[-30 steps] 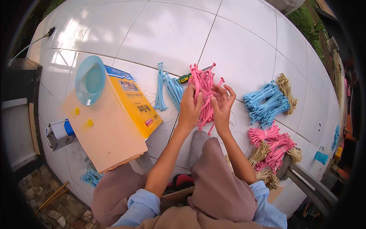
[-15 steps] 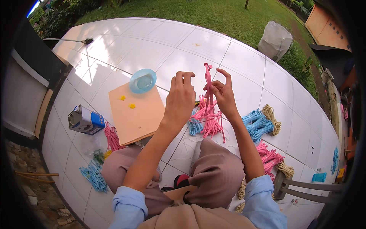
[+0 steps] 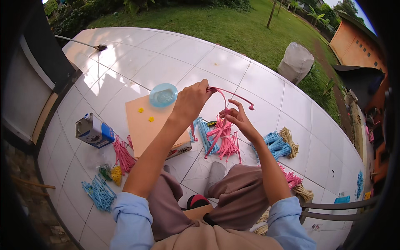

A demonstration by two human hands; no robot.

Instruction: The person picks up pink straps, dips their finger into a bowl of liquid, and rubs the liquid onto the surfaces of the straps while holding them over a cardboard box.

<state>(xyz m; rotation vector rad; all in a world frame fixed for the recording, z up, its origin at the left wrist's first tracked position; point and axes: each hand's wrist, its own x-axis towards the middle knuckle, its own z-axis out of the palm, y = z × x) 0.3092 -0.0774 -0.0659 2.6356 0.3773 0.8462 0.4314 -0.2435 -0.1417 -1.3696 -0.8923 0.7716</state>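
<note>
Up in front of me, my left hand (image 3: 189, 101) is closed on a thin pink strap (image 3: 235, 94) with a small knob at its end. One length arches out to the right; others curve down. My right hand (image 3: 241, 121) pinches a knobbed part of the pink strap lower down, fingers bent. Below them on the floor lies a tied bundle of pink straps (image 3: 230, 146), beside light blue straps (image 3: 204, 132). To the left, a box with a peach-coloured board top (image 3: 146, 135) carries a translucent blue bowl (image 3: 163, 96) and two small yellow flower-shaped pieces (image 3: 151, 119).
A metal can (image 3: 95, 131) stands left of the box, near pink straps (image 3: 123, 156), yellow pieces (image 3: 116, 175) and blue straps (image 3: 99, 192). At right lie blue (image 3: 275, 146) and cream bundles (image 3: 288, 141). A chair (image 3: 333, 210) stands lower right, a white sack (image 3: 296, 62) farther off.
My left hand has taken hold of the pink strap, which was upright in my right hand and is now bent over. My right hand has moved lower. The view has shifted slightly.
</note>
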